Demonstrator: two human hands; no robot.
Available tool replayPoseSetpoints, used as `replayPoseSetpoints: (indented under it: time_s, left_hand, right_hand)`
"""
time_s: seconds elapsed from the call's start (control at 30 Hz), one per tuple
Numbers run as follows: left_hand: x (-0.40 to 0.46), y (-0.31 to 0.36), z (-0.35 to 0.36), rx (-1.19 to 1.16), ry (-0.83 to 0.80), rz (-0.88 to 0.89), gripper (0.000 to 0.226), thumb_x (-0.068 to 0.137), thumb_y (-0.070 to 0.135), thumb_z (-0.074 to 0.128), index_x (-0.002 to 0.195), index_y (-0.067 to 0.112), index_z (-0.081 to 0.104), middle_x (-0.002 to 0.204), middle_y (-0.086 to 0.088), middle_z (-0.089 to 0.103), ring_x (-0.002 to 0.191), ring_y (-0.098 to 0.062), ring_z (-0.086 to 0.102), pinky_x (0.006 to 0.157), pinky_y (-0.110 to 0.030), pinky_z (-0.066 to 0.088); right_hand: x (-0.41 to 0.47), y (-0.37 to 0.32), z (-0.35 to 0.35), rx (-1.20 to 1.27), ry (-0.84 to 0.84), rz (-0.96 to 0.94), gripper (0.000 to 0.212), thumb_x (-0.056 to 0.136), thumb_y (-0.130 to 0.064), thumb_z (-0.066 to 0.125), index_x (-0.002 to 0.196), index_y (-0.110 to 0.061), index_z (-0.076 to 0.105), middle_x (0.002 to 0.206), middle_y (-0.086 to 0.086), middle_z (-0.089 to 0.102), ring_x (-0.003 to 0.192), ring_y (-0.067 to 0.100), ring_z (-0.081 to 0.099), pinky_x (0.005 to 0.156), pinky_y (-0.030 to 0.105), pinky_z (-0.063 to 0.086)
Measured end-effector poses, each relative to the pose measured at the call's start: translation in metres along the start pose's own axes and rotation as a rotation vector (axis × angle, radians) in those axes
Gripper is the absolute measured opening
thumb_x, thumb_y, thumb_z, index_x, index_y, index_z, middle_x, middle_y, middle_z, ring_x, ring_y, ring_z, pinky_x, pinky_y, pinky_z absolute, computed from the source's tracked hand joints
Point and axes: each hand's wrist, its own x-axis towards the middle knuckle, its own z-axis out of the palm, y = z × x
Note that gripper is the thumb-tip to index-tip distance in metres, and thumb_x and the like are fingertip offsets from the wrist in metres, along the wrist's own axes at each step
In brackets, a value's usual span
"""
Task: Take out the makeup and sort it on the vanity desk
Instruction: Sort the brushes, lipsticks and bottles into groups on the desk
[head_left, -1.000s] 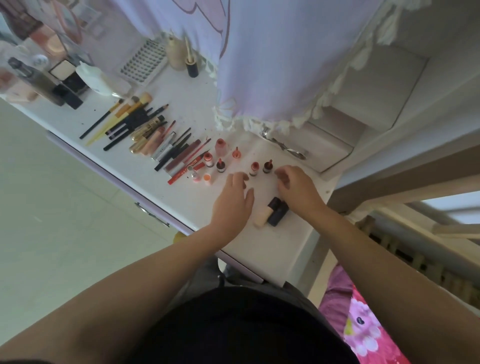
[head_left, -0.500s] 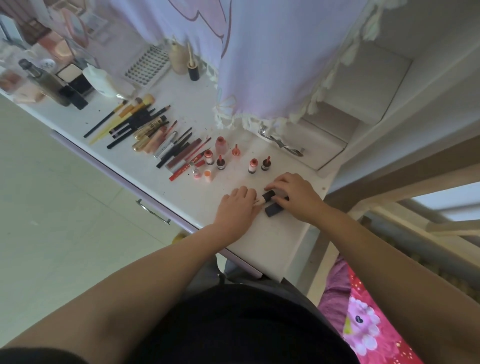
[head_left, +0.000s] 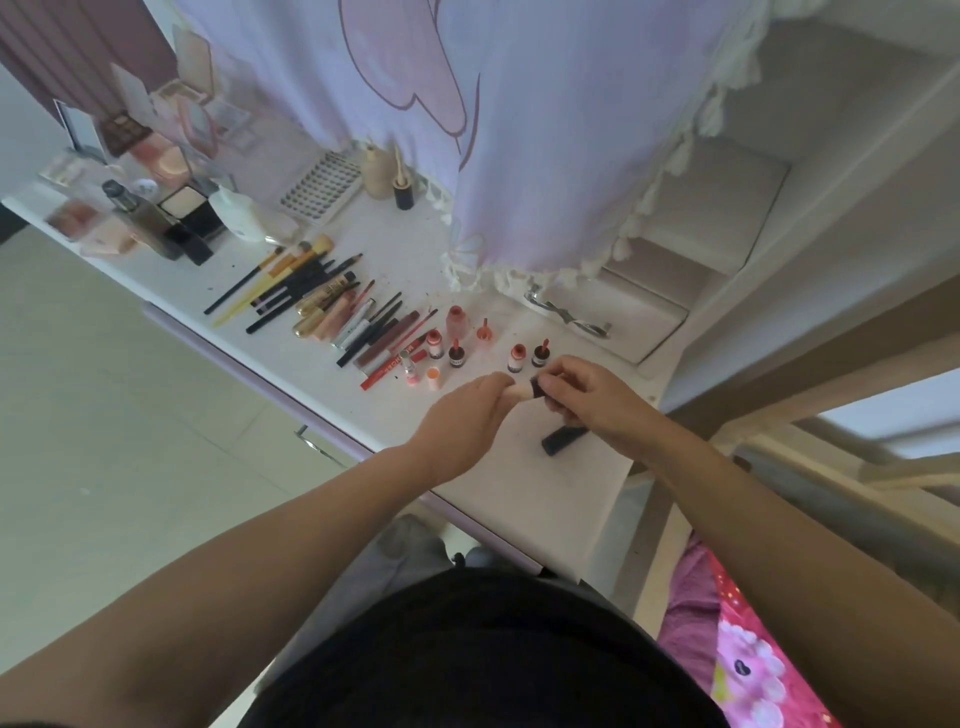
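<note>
At the near right part of the vanity desk (head_left: 332, 291), both hands now hold one small tube (head_left: 524, 391) lifted off the surface; a second ago it was lying beside the black tube (head_left: 563, 439). The left hand (head_left: 462, 421) pinches its pale end, the right hand (head_left: 592, 400) pinches its black cap, so it is probably being checked before sorting. At 12 o'clock from the hands stand two small bottles (head_left: 527, 357); at 10 o'clock I count about six more, near the row of pencils and brushes (head_left: 322, 306).

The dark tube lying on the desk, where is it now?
In the head view the dark tube lies flat on the white desk, just under the right hand, nearer the person than the small red bottles.
</note>
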Motion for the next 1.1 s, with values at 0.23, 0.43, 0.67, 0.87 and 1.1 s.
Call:
replayPoseSetpoints:
  time_s: [0.23, 0.43, 0.67, 0.87, 1.1]
  left_hand:
    - [-0.003, 0.0, -0.017, -0.099, -0.08, 0.066, 0.029, 0.098, 0.037, 0.033, 0.107, 0.016, 0.051, 0.077, 0.008, 0.05, 0.065, -0.01, 0.048, 0.062, -0.024, 0.042]
    - [-0.004, -0.003, -0.023, -0.053, -0.108, 0.091, 0.031, 0.098, 0.038, 0.034, 0.11, 0.016, 0.051, 0.081, 0.005, 0.053, 0.069, -0.015, 0.052, 0.064, -0.029, 0.043]
    - [-0.004, -0.004, -0.029, -0.023, -0.103, 0.103, 0.034, 0.097, 0.041, 0.033, 0.11, 0.016, 0.052, 0.08, 0.005, 0.052, 0.066, -0.014, 0.05, 0.061, -0.028, 0.042]
    - [-0.005, -0.009, -0.032, -0.026, -0.09, 0.102, 0.03, 0.097, 0.039, 0.035, 0.109, 0.016, 0.052, 0.078, 0.008, 0.051, 0.06, -0.007, 0.044, 0.056, -0.019, 0.034]
    - [-0.005, -0.012, -0.031, -0.067, -0.084, 0.113, 0.031, 0.098, 0.039, 0.034, 0.108, 0.015, 0.052, 0.073, 0.008, 0.049, 0.058, -0.007, 0.043, 0.055, -0.019, 0.035]
  right_hand:
    - [-0.013, -0.012, -0.004, -0.08, -0.057, 0.011, 0.015, 0.095, -0.041, 0.049, 0.098, -0.031, 0.06, 0.085, -0.005, 0.068, 0.072, 0.005, 0.061, 0.067, 0.023, 0.047]
    - [-0.013, -0.014, -0.003, -0.144, -0.082, 0.076, 0.017, 0.097, -0.032, 0.049, 0.094, -0.021, 0.061, 0.073, -0.008, 0.062, 0.064, 0.005, 0.055, 0.061, 0.02, 0.042]
    - [-0.01, -0.024, 0.0, -0.16, -0.071, 0.156, 0.036, 0.097, -0.044, 0.041, 0.089, -0.018, 0.063, 0.063, -0.01, 0.062, 0.057, 0.008, 0.051, 0.059, 0.022, 0.04]
    - [-0.008, -0.029, 0.0, -0.037, -0.092, 0.196, 0.031, 0.094, -0.046, 0.049, 0.099, -0.02, 0.063, 0.077, -0.006, 0.067, 0.065, 0.006, 0.058, 0.063, 0.021, 0.047]
    - [-0.009, -0.029, -0.002, 0.016, -0.098, 0.183, 0.02, 0.094, -0.038, 0.053, 0.103, -0.022, 0.062, 0.086, -0.005, 0.068, 0.072, 0.005, 0.06, 0.066, 0.023, 0.048]
